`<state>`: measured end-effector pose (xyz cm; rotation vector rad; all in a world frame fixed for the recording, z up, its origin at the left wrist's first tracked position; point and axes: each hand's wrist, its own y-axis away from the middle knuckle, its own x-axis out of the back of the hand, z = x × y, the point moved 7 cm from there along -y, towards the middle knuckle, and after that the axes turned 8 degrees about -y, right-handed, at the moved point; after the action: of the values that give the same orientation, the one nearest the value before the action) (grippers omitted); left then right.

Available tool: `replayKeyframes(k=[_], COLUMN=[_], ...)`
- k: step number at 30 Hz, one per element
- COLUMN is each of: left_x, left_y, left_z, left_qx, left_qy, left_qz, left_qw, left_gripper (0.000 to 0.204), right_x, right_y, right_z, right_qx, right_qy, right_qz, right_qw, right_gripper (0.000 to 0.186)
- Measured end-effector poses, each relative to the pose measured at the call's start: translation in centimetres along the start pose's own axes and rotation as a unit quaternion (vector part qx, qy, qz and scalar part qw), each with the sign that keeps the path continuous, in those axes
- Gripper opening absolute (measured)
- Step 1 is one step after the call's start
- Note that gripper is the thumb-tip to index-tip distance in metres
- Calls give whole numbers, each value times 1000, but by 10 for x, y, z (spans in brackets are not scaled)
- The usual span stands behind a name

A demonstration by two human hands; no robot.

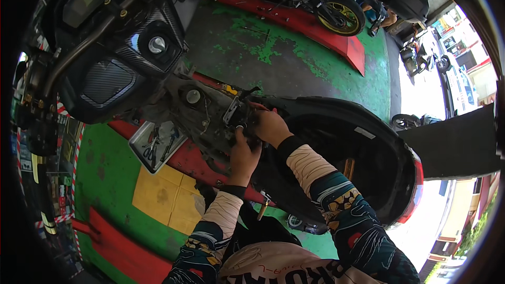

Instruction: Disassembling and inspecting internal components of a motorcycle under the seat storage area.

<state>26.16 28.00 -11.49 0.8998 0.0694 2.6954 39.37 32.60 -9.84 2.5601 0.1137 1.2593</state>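
Observation:
Both of my hands are inside the opened middle of a scooter, at the front edge of its black under-seat compartment (379,158). My left hand (244,158) is closed, thumb upward, beside a small round shiny part (240,126); what its fingers hold is hidden. Just to the right, my right hand (271,126) has its fingers curled down among dark parts. A bit of red shows at its fingertips, too small to name. Bare frame and wiring (194,118) lie left of my hands, with a round cap (193,96) on top.
A metal tray (156,147) of hand tools sits by the scooter's left side, near a yellow mat (163,194). The scooter's handlebar (84,58) rises at the far left. Beyond the green floor, a motorcycle (339,16) stands on a red lift (336,47), with a person (386,18) behind it.

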Motion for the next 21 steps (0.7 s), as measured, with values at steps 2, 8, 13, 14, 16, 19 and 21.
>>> replayKeyframes(k=[2, 8, 13, 14, 16, 19, 21], left_x=[-8, -20, -27, -28, -27, -25, -27], left_y=[4, 18, 25, 26, 28, 31, 32], left_z=[4, 13, 13, 15, 18, 20, 19], left_qx=[6, -55, -42, -67, -88, -80, -68], left_qy=[6, -30, -1, 4, 8, 34, 47], left_qz=[-1, 68, 63, 57, 53, 71, 63], left_qw=[1000, 996, 997, 996, 995, 994, 995], left_gripper=[74, 78, 81, 80, 79, 79, 79], right_x=[15, 43, 35, 29, 28, 28, 29], right_y=[9, 28, 26, 26, 19, 16, 15], right_z=[8, 3, -11, -14, -10, -2, -3], right_qx=[-27, -73, 33, 86, 49, 3, -4], right_qy=[29, 193, 248, 268, 243, 221, 226], right_qz=[58, 0, -18, -46, -74, -102, -103], right_qw=[998, 978, 968, 958, 966, 970, 969], right_gripper=[33, 45, 61, 63, 66, 75, 80])
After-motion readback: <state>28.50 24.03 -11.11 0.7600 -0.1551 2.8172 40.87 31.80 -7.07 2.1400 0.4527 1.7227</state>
